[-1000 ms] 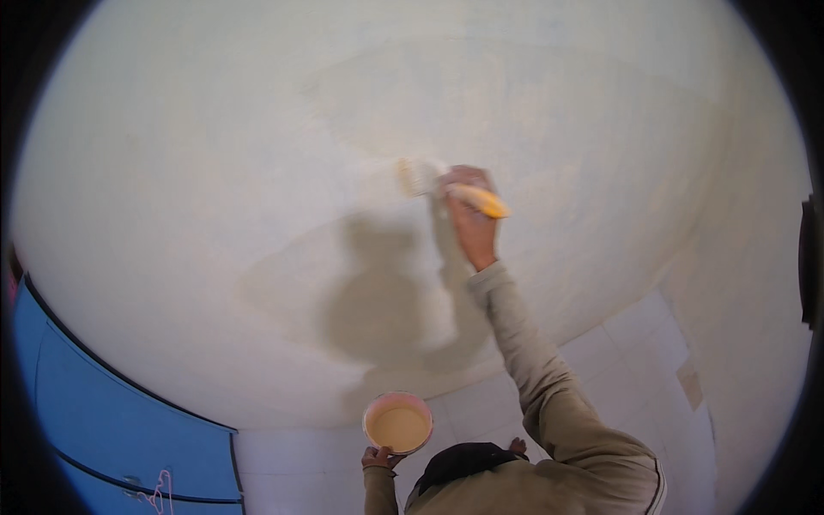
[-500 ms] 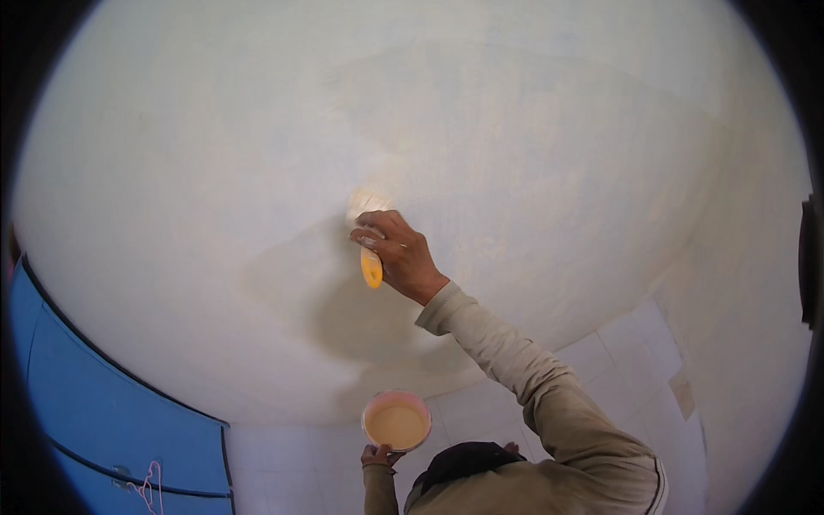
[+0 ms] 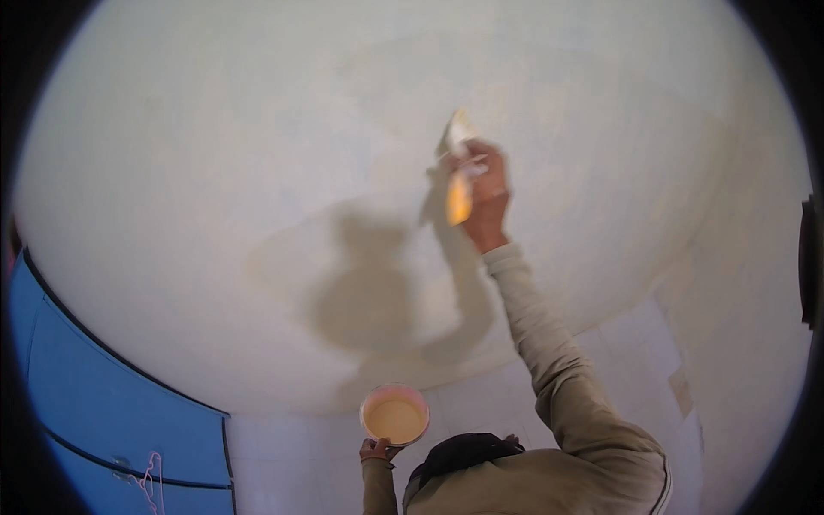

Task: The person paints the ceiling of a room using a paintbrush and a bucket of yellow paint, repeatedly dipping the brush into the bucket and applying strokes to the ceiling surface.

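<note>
Brush (image 3: 459,176) against ceiling (image 3: 257,129), bowl (image 3: 395,415) below-left, wall panel (image 3: 94,386) far left.

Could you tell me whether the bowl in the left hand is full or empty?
Partly full: the pink bowl, held upright by the left hand, shows pale yellowish paint covering its inside.

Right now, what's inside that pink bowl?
The pink bowl, held up by the left hand, shows a smooth yellowish-cream liquid, like paint. Its bottom is hidden by that liquid.
</note>
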`<state>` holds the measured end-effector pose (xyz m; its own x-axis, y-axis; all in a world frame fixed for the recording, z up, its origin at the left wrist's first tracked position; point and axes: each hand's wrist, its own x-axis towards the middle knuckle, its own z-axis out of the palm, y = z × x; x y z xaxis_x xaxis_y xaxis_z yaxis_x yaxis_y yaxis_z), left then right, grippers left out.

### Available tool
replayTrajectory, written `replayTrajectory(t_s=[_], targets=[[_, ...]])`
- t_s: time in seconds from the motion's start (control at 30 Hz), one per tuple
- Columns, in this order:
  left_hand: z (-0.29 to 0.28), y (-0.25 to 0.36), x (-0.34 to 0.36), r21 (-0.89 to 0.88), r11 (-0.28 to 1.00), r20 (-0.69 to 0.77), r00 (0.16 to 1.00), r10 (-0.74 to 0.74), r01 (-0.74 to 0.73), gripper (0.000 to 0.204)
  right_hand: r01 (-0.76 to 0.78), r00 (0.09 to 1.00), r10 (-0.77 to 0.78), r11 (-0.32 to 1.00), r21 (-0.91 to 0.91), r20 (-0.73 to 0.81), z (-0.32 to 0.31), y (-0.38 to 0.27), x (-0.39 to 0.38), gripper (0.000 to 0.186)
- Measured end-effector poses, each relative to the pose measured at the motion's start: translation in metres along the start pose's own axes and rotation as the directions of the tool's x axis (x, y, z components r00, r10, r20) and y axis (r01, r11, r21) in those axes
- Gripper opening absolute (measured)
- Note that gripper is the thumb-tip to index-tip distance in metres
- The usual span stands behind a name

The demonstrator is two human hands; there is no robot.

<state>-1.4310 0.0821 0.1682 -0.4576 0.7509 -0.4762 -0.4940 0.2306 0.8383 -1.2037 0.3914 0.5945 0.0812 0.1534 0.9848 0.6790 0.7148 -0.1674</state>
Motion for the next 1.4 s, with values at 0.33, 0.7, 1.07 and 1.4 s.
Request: replayTrajectory(t_s=[0.33,0.7,1.07,1.4], targets=[[0.011,0.032,-0.006,-0.149,0.983,-0.06,0.991,-0.118,0.108,0.022,-0.215,0.975,0.137,0.785,0.581,0.176,0.031,-0.017,-0.058,0.013],[-0.01,0.019,0.021,-0.079,0.992,-0.045,0.994,-0.099,0.095,0.024,-0.111,0.975,0.104,0.993,-0.029,-0.197,-0.053,0.077,-0.082,0.013],[-0.022,-0.052,0.019,-0.192,0.981,-0.081,0.995,-0.056,0.039,0.02,-0.1,0.995,0.062,0.803,0.587,0.084,0.022,-0.024,-0.145,0.015],[-0.027,-0.07,0.05,-0.084,0.996,-0.061,0.998,-0.035,0.03,0.021,-0.316,0.898,0.375,0.914,0.256,-0.231,-0.156,0.226,-0.091,0.018]])
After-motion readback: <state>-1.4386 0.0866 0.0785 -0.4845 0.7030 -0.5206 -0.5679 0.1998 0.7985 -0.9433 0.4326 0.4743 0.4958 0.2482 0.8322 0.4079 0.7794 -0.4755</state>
